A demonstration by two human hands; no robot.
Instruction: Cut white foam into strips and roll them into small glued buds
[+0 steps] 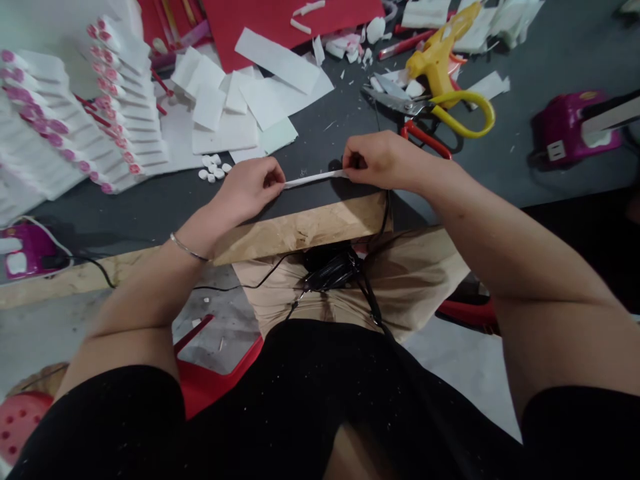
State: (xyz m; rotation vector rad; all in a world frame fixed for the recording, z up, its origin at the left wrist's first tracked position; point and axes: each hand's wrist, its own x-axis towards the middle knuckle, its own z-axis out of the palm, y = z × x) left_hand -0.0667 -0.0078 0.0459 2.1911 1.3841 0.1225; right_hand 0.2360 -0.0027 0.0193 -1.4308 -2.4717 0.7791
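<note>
A thin white strip stretches between my two hands, just above the dark table near its wooden front edge. My left hand pinches the strip's left end. At the other end, the fingers of my right hand are closed on it. Several small white pieces lie left of my left hand. Beyond the strip are loose white sheets. Scissors with yellow handles rest behind my right hand, beside a yellow glue gun.
Rows of white rolls with pink ends fill the back left. A red sheet lies at the back. Purple devices stand at the right and far left. A black cord hangs below the table edge.
</note>
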